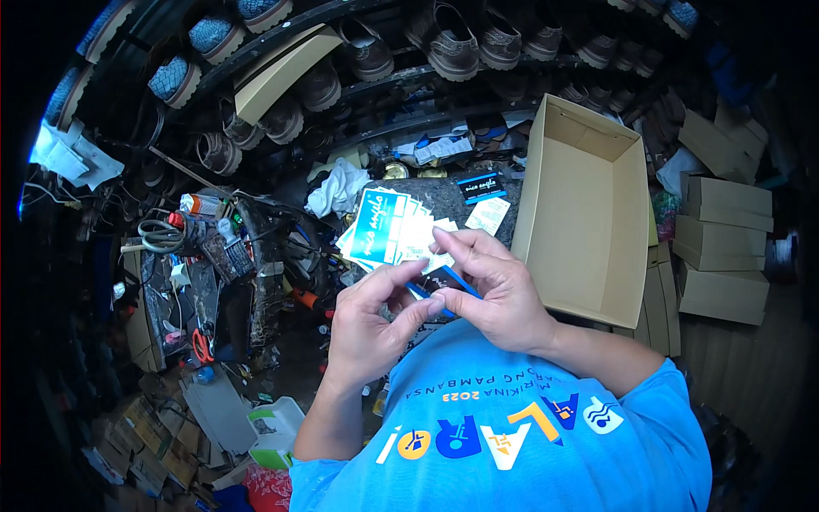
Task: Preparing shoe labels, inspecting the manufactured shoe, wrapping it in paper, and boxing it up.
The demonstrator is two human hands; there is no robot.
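My left hand point(371, 322) and my right hand point(499, 290) meet in front of my chest, fingertips pinched on a small dark card with a blue edge point(444, 280). At my right fingertips is a small white printed label point(438, 260); which fingers hold it is hard to tell. Just beyond the hands lies a fanned pile of turquoise and white cards point(378, 226) on the dark work surface. A black and blue card point(480, 188) and a white label point(489, 215) lie to its right.
An open tan cardboard box point(584, 222) stands right of the hands. Folded cartons point(723, 256) are stacked farther right. Shoes point(450, 43) fill racks at the back. Crumpled white paper point(338, 189), red-handled scissors point(201, 346) and tool clutter lie on the left.
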